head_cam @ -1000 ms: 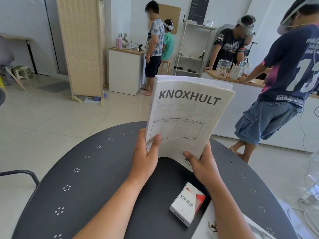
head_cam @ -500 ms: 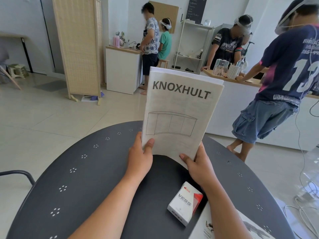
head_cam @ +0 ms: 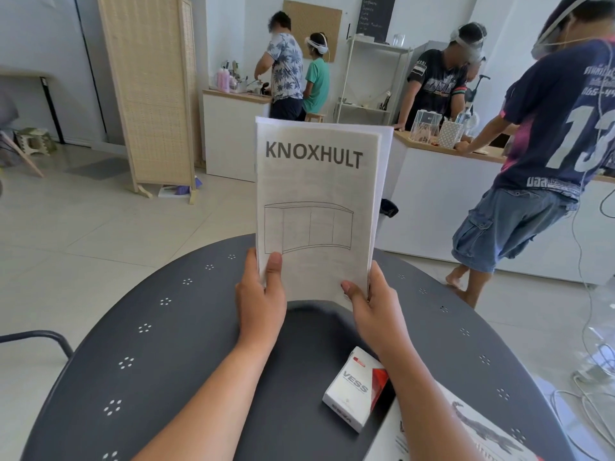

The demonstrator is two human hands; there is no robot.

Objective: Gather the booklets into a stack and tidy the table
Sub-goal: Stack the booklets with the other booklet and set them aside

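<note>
I hold a stack of white booklets [head_cam: 316, 207] upright over the round dark table [head_cam: 159, 354]; the front cover reads KNOXHULT with a cabinet drawing. My left hand [head_cam: 261, 297] grips the lower left corner, thumb on the cover. My right hand [head_cam: 374, 304] grips the lower right corner. At least one more booklet's edge shows behind the front one on the right. Another printed sheet or booklet [head_cam: 479, 430] lies flat at the table's near right, partly hidden by my right forearm.
A white and red VESS box [head_cam: 356, 390] lies on the table near my right forearm. A chair's arm [head_cam: 36, 336] is at the left. Several people stand at white counters [head_cam: 432, 194] beyond the table. Cables [head_cam: 592, 384] trail on the floor at right.
The booklets have turned from a rightward tilt to squarely upright and straight. Both hands have shifted with them, still gripping the bottom corners.
</note>
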